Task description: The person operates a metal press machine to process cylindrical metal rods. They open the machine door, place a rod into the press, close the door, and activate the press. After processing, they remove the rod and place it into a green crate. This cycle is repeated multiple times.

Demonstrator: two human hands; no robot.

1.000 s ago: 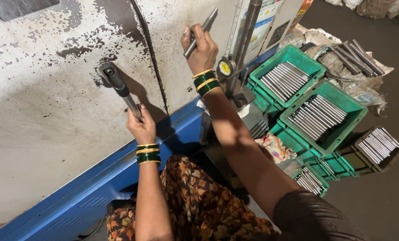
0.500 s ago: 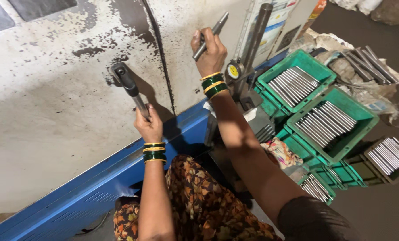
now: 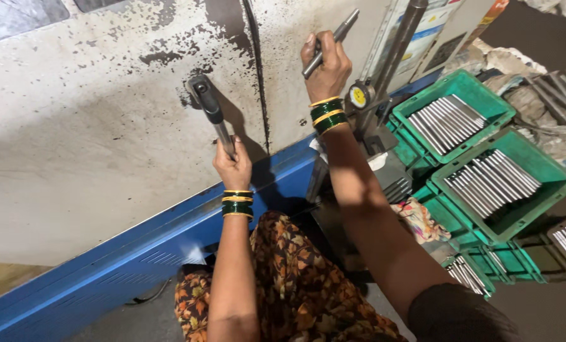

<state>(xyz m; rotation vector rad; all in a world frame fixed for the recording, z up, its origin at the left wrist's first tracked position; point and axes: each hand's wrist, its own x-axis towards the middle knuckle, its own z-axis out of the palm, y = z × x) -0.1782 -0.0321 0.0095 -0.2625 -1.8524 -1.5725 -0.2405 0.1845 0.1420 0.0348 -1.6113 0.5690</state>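
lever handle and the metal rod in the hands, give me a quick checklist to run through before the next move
1. Left hand closed around the lever handle: ok.
2. Right hand gripping the metal rod: ok, the rod sticks out past the fingers.
3. Rod seated in the machine: cannot tell, its lower end is hidden by the hand.
4. Dial gauge in view beside the right wrist: ok; reading cannot tell.
5. Green trays of finished rods apart from both arms: ok.
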